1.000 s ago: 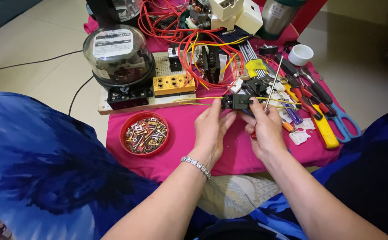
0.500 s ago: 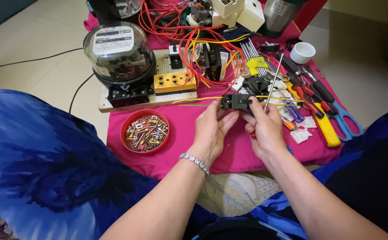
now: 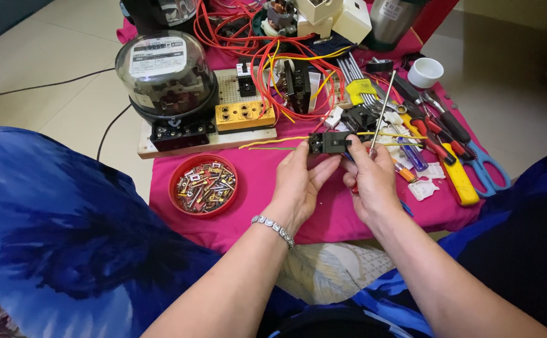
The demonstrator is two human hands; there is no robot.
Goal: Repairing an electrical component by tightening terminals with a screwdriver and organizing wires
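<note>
Black plastic terminal block [image 3: 328,142] with yellow wires, pinched by left hand [image 3: 301,184] fingertips above pink cloth, centre. Right hand [image 3: 373,181] gripping thin metal screwdriver [image 3: 378,112] at block's right end. Likely light, rigid, small; best held by sides, clear of springy wires.

A small black terminal block [image 3: 328,143] sat lengthwise, roughly level, above the pink cloth [image 3: 255,188], pinched at its lower edge by the left hand [image 3: 301,184] and met from the right by the right hand [image 3: 373,181]. Its left end showed dark sockets. Thin yellow wires [image 3: 273,141] ran out of its left end and lay almost flat toward the wooden board, with a thinner greenish strand just beneath them; more yellow wire left its right side. A slim screwdriver [image 3: 380,112] stood nearly upright in the right hand, its metal shaft tilted slightly right.
</note>
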